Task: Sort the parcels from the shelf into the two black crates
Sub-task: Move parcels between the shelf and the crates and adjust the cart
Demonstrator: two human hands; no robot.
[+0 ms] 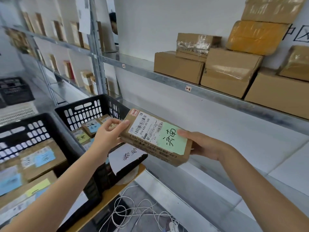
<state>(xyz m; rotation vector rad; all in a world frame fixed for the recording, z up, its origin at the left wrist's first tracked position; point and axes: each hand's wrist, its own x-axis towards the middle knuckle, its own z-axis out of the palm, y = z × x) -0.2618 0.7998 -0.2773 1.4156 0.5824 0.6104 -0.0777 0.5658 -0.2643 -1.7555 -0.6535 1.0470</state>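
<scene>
The parcel point(155, 139) was just below the middle of the view, held between both hands in front of the metal shelf point(167, 79). The shelf's grey boards ran from 9 o'clock across to 3 o'clock. Brown cardboard boxes point(230, 71) were stacked on it at 2 o'clock, with a yellow-wrapped packet point(255, 37) on top of them. Two black crates sat side by side on a wooden board point(117, 190). The near crate point(20, 131) was at 8 o'clock and the far crate point(83, 111) at 9 o'clock, closer to the centre. Both held flat boxes with blue and yellow labels. A white paper sign point(127, 156) with handwritten characters hung on the far crate's corner, just under the parcel. The parcel was a flat, oblong brown carton, tilted, with dark print along its long side. Its top face had a pale green label point(172, 139) with two handwritten characters, a white shipping label point(145, 126) with barcodes, and a small red stamp point(134, 112) at its 11 o'clock corner. The left hand point(108, 133) pinched the carton's 9 o'clock end between thumb and fingertips. The right hand point(205, 144) gripped the 3 o'clock end, thumb on top beside the green label and fingers hidden below. A white cable point(133, 210) lay tangled on the floor at 6 o'clock.
</scene>
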